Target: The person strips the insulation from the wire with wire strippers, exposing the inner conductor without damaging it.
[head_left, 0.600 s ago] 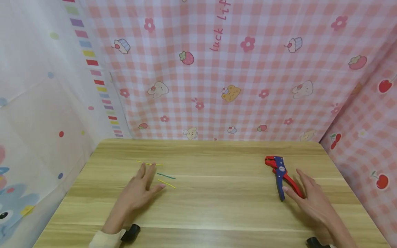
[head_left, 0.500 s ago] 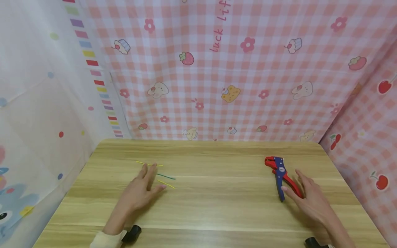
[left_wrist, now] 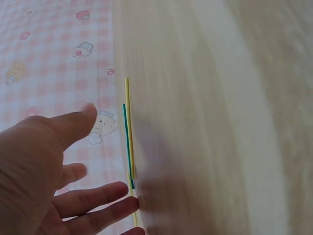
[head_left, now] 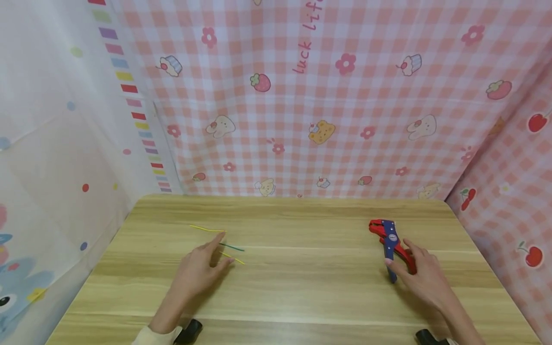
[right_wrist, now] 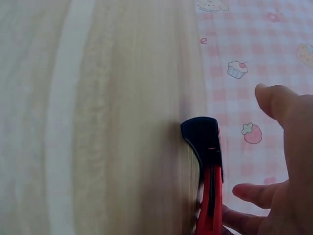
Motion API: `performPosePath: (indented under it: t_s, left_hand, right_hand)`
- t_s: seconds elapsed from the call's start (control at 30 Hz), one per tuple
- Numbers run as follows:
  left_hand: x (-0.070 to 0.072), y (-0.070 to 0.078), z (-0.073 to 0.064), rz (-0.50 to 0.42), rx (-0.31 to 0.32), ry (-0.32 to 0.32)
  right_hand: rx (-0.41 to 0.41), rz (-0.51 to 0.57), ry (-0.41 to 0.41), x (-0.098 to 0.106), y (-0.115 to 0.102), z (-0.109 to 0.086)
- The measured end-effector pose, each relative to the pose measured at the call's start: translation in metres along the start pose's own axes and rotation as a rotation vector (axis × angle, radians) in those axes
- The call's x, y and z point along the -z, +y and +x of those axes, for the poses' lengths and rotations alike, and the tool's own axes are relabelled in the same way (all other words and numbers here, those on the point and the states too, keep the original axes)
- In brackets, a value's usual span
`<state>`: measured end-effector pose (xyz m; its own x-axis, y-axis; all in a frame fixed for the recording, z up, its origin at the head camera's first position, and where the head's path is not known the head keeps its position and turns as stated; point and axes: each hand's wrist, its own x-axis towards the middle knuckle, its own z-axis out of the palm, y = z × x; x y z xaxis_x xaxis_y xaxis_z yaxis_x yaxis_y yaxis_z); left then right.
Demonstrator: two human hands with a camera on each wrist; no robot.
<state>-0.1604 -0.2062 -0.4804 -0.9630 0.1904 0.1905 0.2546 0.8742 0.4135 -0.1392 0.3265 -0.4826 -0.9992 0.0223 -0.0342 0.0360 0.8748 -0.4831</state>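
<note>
The pliers [head_left: 391, 239] lie toward the worktop's [head_left: 302, 292] right edge, long axis back to front, handles between the right hand's [head_left: 424, 277] parted thumb and fingers; contact unclear. Leftward, the left hand [head_left: 196, 269], fingers loosely spread, holding nothing, overlaps the wires [left_wrist: 130, 127].

Left hand [head_left: 200, 270] and right hand [head_left: 421, 277] bare; left forearm in a cream sleeve [head_left: 156, 336], beside it a black wrist unit [head_left: 189, 331], blocky with rounded edges; matching black unit [head_left: 426, 337] on right, pale cuff sliver [head_left: 451, 341] adjoining (mostly cropped in head view)
</note>
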Motion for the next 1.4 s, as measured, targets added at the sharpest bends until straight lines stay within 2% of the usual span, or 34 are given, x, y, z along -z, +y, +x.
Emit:
performPosePath:
  t_s: [0.13, 0.23, 0.33, 0.53, 0.83, 1.0, 1.23, 1.4]
  left_hand:
    - [-0.004, 0.001, -0.001, 0.001, -0.001, 0.013]
    - [-0.007, 0.002, -0.002, 0.032, -0.028, 0.029]
    - [-0.010, 0.003, -0.002, 0.069, -0.057, 0.050]
    - [-0.014, 0.007, 0.000, 0.115, -0.072, 0.064]
    - [-0.016, 0.010, 0.004, 0.122, -0.100, 0.108]
    - [-0.016, 0.011, 0.004, 0.175, -0.120, 0.088]
    - [-0.015, 0.013, 0.003, 0.262, -0.111, -0.020]
    - [-0.015, 0.013, 0.004, 0.272, -0.133, -0.011]
  right_hand:
    - [-0.003, -0.037, -0.002, -0.002, -0.001, 0.003]
    - [-0.018, -0.043, -0.024, -0.003, -0.002, 0.006]
    - [-0.032, -0.026, -0.038, -0.004, -0.003, 0.008]
    - [-0.041, 0.007, -0.030, -0.008, -0.001, 0.010]
    - [-0.074, -0.008, -0.018, -0.013, -0.003, 0.013]
    - [-0.103, 0.013, -0.025, -0.010, -0.006, 0.014]
    - [-0.162, 0.042, -0.021, -0.010, -0.010, 0.014]
    - [-0.197, 0.035, -0.017, -0.010, -0.012, 0.014]
